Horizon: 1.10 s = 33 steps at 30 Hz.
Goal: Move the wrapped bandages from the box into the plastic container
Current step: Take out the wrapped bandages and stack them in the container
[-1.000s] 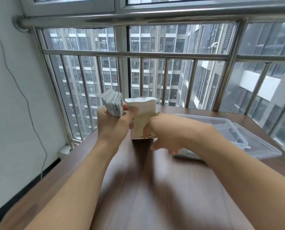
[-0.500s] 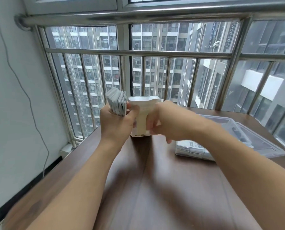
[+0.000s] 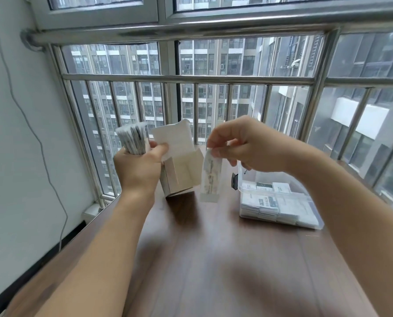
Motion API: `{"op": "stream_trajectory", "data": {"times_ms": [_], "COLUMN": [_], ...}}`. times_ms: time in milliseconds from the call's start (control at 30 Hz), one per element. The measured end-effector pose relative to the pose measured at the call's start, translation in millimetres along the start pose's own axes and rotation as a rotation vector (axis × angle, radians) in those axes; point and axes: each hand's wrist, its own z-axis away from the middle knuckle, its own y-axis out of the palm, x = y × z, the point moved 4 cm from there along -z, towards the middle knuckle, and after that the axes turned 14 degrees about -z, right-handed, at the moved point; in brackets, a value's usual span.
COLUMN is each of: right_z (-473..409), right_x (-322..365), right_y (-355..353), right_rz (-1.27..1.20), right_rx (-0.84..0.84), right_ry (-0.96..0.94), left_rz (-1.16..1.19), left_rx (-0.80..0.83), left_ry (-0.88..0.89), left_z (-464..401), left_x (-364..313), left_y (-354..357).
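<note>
An open white cardboard box point(image 3: 181, 172) stands upright on the brown table, its lid flap raised. My left hand point(image 3: 138, 170) grips a thick stack of wrapped bandages point(image 3: 132, 140) and pins the box's left side and flap with the thumb. My right hand point(image 3: 243, 147) pinches the top end of one wrapped bandage point(image 3: 210, 179), which hangs down just right of the box, above the table. The clear plastic container point(image 3: 280, 202) sits to the right, with several wrapped packets lying flat inside. My right forearm hides its far right part.
The brown wooden table point(image 3: 202, 259) runs up to a steel window railing point(image 3: 186, 78) behind the box. A grey wall with a hanging cable point(image 3: 42, 145) borders the left. A small black latch point(image 3: 234, 180) shows on the container's left end.
My right hand left the box and lifted to the right, drawing out a single wrapped bandage. My left hand keeps the stack and steadies the box.
</note>
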Motion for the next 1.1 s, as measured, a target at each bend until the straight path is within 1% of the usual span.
{"op": "stream_trajectory", "data": {"times_ms": [133,233,333,400,467,500,567,633,700,767,833,867,900,933,967,1033,1067,1100], "right_z": [-3,-4,-3,-3,-4,-4,-4,-5,-5,-5,-4,-2,-1,0,2,6,8,11], "right_x": [-6,-11,-15,-16,-17,-18,-20,-23,-27,-27,-25,-22,-19,-14,-10,-1,3,5], "right_y": [2,2,4,4,4,3,2,1,0,-2,-8,-12,-15,-17,-20,-26,-29,-32], "right_rz": [-0.043,-0.064,-0.100,-0.135,-0.159,-0.168,-0.178,-0.179,-0.167,-0.172,-0.199,-0.226,-0.271,-0.329,-0.380,-0.430,-0.441,-0.454], "right_rx": [-0.014,-0.023,-0.003,0.003,0.010,0.013,-0.001,-0.031,-0.059,-0.074,-0.108,-0.123,-0.131,-0.128,-0.113,-0.056,-0.020,0.022], "right_ry": [-0.010,-0.004,0.029,0.036,0.045,0.048,0.053,0.059,0.065,0.064,0.042,0.026,0.006,-0.015,-0.040,-0.085,-0.094,-0.095], "left_rz": [0.059,0.092,0.177,0.228,0.231,0.207,0.107,-0.014,-0.113,-0.159,-0.194,-0.170,-0.097,0.012,0.124,0.264,0.272,0.253], "left_rx": [-0.035,-0.117,-0.190,-0.184,-0.155,-0.131,-0.032,0.036,0.027,-0.042,-0.177,-0.220,-0.203,-0.115,0.054,0.505,0.697,0.830], "left_ry": [-0.080,-0.149,-0.223,-0.268,-0.292,-0.294,-0.284,-0.241,-0.164,-0.066,0.092,0.199,0.294,0.351,0.354,0.226,0.147,0.085], "left_z": [-2,-4,-8,-8,-8,-8,-7,-5,-1,2,6,10,17,25,35,58,68,77], "left_x": [2,4,9,11,13,15,19,22,21,16,3,-6,-15,-24,-31,-40,-40,-37], "left_y": [-4,-9,-15,-14,-11,-9,-2,4,7,4,-4,-8,-10,-9,-4,13,23,30]}}
